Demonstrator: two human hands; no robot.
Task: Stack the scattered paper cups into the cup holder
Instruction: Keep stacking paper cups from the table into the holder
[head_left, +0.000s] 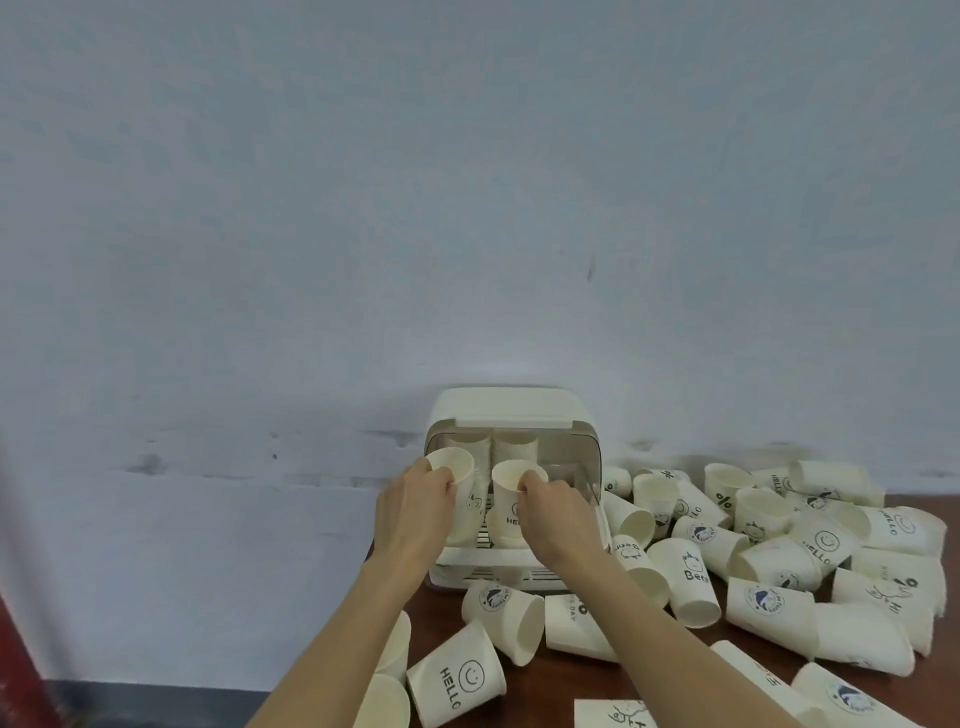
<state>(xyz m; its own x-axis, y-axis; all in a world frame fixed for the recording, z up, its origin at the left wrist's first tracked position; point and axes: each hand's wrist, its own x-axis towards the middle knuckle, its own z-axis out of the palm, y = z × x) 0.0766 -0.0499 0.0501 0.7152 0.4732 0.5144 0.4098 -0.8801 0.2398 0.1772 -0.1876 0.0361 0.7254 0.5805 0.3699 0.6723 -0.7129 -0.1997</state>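
Observation:
A cream cup holder (511, 408) with an open front stands on the brown table against the wall. Two cup stacks (514, 447) show at its back. My left hand (413, 512) grips an upright paper cup (453, 465) at the holder's front left. My right hand (558, 517) pinches the rim of another upright cup (511, 486) just right of it, inside the opening. Several printed paper cups (769, 551) lie scattered on their sides to the right and in front, among them a "HELLO" smiley cup (457, 678).
The table (779, 660) ends at the left under my left forearm, where more cups (389, 675) lie near the edge. A pale blue-grey wall (467, 208) rises directly behind the holder. A red object (15, 670) shows at the far left.

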